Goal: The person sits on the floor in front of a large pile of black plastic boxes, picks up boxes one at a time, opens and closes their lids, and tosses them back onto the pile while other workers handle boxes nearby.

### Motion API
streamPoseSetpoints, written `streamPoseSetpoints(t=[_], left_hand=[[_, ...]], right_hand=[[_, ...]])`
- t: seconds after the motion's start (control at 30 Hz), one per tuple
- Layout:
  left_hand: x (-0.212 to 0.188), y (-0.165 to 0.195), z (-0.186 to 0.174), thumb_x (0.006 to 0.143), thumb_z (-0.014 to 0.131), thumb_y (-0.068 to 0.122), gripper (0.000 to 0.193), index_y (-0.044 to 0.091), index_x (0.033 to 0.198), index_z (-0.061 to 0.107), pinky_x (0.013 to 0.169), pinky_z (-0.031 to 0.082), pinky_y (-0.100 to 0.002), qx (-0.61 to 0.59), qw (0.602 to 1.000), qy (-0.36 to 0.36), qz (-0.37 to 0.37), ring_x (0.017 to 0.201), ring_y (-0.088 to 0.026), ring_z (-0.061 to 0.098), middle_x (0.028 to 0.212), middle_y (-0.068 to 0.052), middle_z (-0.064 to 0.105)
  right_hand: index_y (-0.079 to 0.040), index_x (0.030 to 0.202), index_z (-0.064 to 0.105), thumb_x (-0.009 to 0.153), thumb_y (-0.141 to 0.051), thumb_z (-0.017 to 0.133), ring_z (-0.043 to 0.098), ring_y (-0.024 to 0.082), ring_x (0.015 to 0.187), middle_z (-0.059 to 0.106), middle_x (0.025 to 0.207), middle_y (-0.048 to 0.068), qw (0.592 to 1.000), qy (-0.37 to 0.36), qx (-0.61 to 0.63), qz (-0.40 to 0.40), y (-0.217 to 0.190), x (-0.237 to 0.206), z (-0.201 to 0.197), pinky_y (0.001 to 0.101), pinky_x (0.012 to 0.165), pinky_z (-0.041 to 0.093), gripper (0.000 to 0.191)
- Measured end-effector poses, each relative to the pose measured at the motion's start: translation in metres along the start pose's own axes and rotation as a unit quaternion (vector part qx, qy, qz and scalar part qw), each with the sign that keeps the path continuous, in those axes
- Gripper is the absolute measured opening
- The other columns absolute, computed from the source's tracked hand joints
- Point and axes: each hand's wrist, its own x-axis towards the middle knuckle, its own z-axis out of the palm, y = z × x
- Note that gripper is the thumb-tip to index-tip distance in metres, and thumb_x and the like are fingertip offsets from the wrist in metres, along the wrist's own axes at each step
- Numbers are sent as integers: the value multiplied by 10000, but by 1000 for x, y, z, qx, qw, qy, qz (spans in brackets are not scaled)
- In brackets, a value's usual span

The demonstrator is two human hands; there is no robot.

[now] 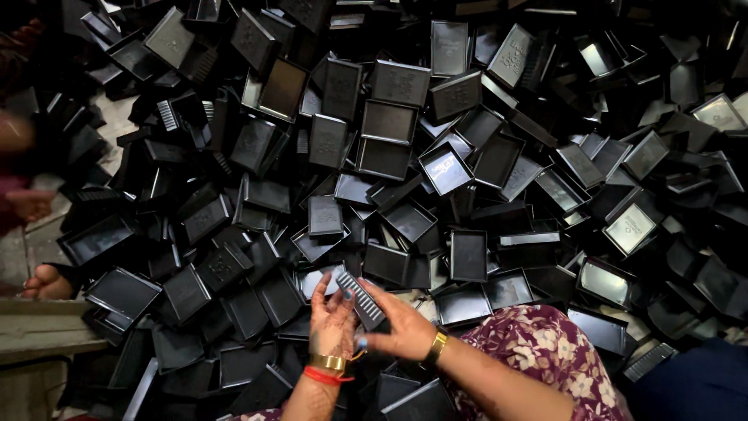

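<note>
Lower end of ribbed black piece [361,299] hidden between both hands. Forearms cut off by bottom edge. Blurred hand of another person [14,131] at left edge, body out of frame. Heap of black trays [405,125] cropped at top and right; far corners too dark to resolve.

So there's this small black ribbed plastic rectangular piece [361,300], kinda like a slatted lid, tilted on a diagonal with its ridged face up. It sits just in front of the big heap of black plastic trays [405,156], at its near edge.
</note>
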Motion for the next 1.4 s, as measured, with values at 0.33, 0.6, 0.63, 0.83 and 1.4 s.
streamPoseSetpoints(t=[0.33,0.6,0.63,0.83,1.4], left_hand=[[26,29,-13,952,679,229,282,76,1188,666,861,530,-329,588,794,71,139,958,-206,658,1039,-84,699],[-24,79,-5,930,694,239,219,33,980,747,754,554,-321,564,684,-437,-152,801,-177,694,887,-75,735],[-28,80,-2,933,695,240,212,47,1004,746,801,555,-309,538,678,-470,-172,844,-164,698,925,-74,751],[-21,83,7,824,757,296,255,153,1034,762,870,545,-430,792,602,-45,92,990,-297,695,1033,-74,754],[22,85,-31,873,640,168,369,122,1239,636,1024,513,-446,661,688,185,234,1178,-356,619,1271,-180,644]], right_hand=[[-78,1467,544,979,-116,682,669,170,939,678,1044,96,923,-85,329,183,13,18,-16,316,822,543,508],[-58,1153,778,1037,-288,569,738,217,1089,796,1150,101,986,30,163,17,5,27,-48,345,959,560,332],[-45,1117,790,1032,-307,549,762,207,1068,803,1133,102,952,-59,289,84,2,26,-43,334,934,586,366],[-53,1134,758,994,-296,662,646,312,753,757,945,169,943,-155,-3,296,-12,14,-15,452,720,537,297],[-85,1258,628,956,-129,721,480,256,733,559,883,153,927,302,181,125,8,40,-69,424,718,397,320]])
